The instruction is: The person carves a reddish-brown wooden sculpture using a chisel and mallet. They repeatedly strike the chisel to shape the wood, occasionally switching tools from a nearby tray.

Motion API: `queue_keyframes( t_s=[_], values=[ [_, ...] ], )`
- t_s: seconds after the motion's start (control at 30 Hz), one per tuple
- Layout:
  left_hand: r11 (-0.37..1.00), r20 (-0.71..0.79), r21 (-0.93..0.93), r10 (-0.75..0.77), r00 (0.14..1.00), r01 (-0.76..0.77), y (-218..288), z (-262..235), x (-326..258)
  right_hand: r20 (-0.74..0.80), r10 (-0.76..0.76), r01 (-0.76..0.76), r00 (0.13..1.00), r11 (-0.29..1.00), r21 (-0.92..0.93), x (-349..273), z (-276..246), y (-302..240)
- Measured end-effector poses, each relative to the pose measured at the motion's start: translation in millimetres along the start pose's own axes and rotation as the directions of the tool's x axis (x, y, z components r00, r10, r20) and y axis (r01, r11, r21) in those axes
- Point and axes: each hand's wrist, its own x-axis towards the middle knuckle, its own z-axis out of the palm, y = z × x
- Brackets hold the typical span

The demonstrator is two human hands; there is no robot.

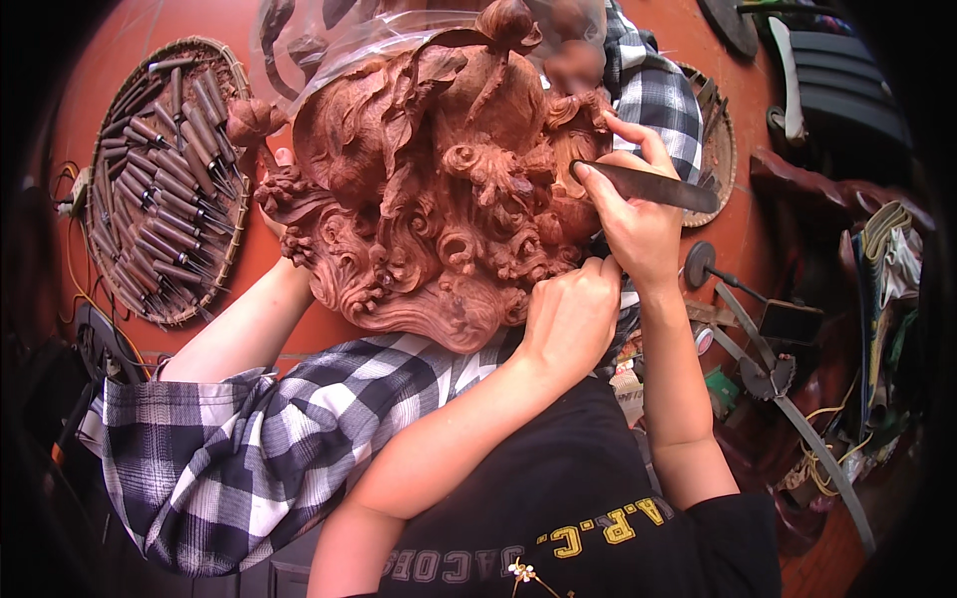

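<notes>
A large reddish-brown wood carving [439, 209], cut into curls, leaves and round fruit-like forms, rests over my lap. My right hand [638, 219] is at its right side, thumb and fingers pinching a dark, tapered carving tool [663, 187]. The tool's narrow end is by my thumb, close to the carving; its broad end points right. My left hand [570, 317] is closed against the carving's lower right edge, fingers curled. Whatever it may hold is hidden.
A round woven tray [239, 234] on the red tiled floor at left holds many wooden-handled chisels [164, 199]. Another tray [733, 149] sits behind my plaid-covered leg [653, 100] at right. Clear plastic [369, 40] lies beyond the carving. Metal tools, cables and a dark chair-like object [847, 90] crowd the right.
</notes>
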Motion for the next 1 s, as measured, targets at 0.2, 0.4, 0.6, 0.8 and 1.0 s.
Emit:
queue_keyframes(
  t_s=[0.2, 0.4, 0.6, 0.8, 1.0],
  values=[
    [0.998, 0.008, 0.043, 0.041, 0.999, -0.041, 2.9, -5.2, 1.0, -0.019, 0.089, -0.087, 0.996, 0.994, 0.068, 1.2, -0.9, -2.6],
    [0.995, 0.08, 0.099, -0.03, 0.996, 0.022, 0.9, -7.7, 3.2, -0.075, 0.018, -0.017, 0.997, 1.0, 0.008, -0.6, 5.1, 0.3],
    [0.981, 0.022, 0.17, 0.088, 0.996, -0.09, 7.3, -9.7, 9.9, -0.074, 0.256, -0.198, 0.964, 0.873, 0.446, 5.8, -53.5, 29.6],
    [0.966, 0.041, 0.22, 0.131, 0.991, -0.137, 5.8, -3.9, 10.5, -0.209, 0.638, -0.492, 0.741, 0.728, 0.477, -5.7, -123.9, 193.5],
    [0.952, 0.033, 0.279, 0.122, 0.992, -0.126, 6.2, -7.1, 9.6, -0.11, 0.74, -0.745, 0.664, 0.667, -0.009, -13.5, -53.6, 284.6]
  ],
)
